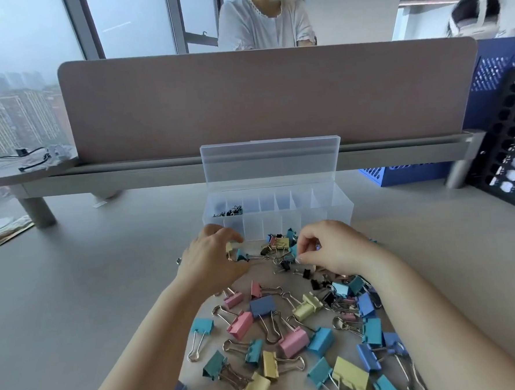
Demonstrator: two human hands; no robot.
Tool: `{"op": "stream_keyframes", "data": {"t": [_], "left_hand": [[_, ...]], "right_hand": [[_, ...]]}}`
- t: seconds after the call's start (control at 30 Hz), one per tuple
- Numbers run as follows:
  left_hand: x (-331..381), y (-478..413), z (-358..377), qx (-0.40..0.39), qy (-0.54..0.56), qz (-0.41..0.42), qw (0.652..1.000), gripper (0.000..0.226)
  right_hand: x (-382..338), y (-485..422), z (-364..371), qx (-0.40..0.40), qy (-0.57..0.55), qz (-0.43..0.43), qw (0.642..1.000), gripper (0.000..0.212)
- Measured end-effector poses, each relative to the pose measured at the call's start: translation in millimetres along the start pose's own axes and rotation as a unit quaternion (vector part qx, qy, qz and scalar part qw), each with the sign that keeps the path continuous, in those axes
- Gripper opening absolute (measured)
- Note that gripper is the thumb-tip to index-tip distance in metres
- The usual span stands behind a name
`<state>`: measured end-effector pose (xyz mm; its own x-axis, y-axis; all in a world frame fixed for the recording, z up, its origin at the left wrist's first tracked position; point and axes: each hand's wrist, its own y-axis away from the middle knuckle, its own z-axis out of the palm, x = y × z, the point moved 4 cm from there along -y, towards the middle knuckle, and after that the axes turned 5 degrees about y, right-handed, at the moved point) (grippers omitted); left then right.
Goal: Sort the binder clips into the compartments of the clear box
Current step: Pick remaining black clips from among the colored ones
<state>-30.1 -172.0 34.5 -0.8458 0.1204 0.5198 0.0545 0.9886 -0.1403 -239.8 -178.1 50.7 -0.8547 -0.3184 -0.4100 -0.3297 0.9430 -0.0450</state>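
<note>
Clear plastic compartment box [282,225]: far middle of grey tabletop [75,296]; lid [270,161] tipped back, leaving every compartment reachable.
Small black binder clips [231,211]: gathered in left-end compartments.
Mixed pastel binder clips [292,342]: spread loose between box and near edge, laid out for picking by kind.
Left hand [209,258]: fingers curled, apparently pinching small yellow clip [229,246] just before box front wall.
Right hand [335,247]: fingertips drawn together over small-clip cluster [279,244]; contents of pinch too small to tell.

a pinkish-grey divider panel [268,100] stands across the pale grey table [75,296]; a blue perforated plastic basket [490,75] and a black lattice crate [512,137] sit at right, a person in a white top [265,22] behind.
</note>
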Motion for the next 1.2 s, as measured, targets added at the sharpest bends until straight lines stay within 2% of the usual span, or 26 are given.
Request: {"op": "stream_keyframes", "data": {"t": [0.1, 0.2, 0.37, 0.5, 0.67, 0.83, 0.97, 1.03, 1.1, 1.17, 1.2], "left_hand": [[15.1, 2.1, 4.8, 0.009, -0.002, 0.055, 0.998, 0.031], [34.8, 5.0, 17.6, 0.009, -0.052, 0.102, 0.993, 0.025], [43.0, 4.6, 37.6, -0.022, -0.092, 0.107, 0.99, 0.038], [44.4, 4.5, 40.7, -0.012, -0.095, 0.114, 0.989, 0.037], [46.5, 5.7, 41.5, -0.001, -0.078, 0.126, 0.989, 0.047], [46.5, 5.9, 43.0, -0.016, -0.083, 0.131, 0.988, 0.033], [45.9, 5.0, 46.0, -0.036, -0.081, 0.127, 0.988, 0.031], [47.2, 5.2, 44.3, -0.043, -0.031, 0.127, 0.991, 0.024], [47.7, 5.1, 37.0, -0.045, 0.103, 0.092, 0.989, 0.009], [45.1, 4.2, 28.1, -0.037, 0.254, 0.025, 0.966, 0.007], [42.5, 3.1, 23.2, -0.022, 0.314, -0.01, 0.949, 0.009]], "right_hand": [[1.1, 4.8, -0.9, -0.053, 0.028, 0.021, 0.998, 0.014], [-2.4, 7.6, 4.2, -0.067, 0.085, 0.038, 0.993, 0.022], [-7.6, 7.8, 7.1, -0.059, 0.101, 0.024, 0.993, 0.021], [-9.4, 7.7, 8.2, -0.076, 0.097, 0.018, 0.992, 0.017], [2.8, 6.8, -0.7, -0.061, 0.044, 0.042, 0.996, 0.011], [8.2, 6.0, -6.2, -0.028, -0.105, 0.063, 0.992, 0.011], [9.2, 2.3, -0.4, -0.033, -0.151, 0.066, 0.986, 0.017], [10.3, 0.4, 0.6, -0.019, -0.198, 0.085, 0.976, 0.018], [11.1, -0.5, 1.8, -0.008, -0.329, 0.132, 0.935, 0.018], [9.0, 0.3, 3.3, -0.009, -0.436, 0.164, 0.885, 0.013], [8.3, 0.1, 3.2, -0.008, -0.422, 0.164, 0.891, 0.014]]}}
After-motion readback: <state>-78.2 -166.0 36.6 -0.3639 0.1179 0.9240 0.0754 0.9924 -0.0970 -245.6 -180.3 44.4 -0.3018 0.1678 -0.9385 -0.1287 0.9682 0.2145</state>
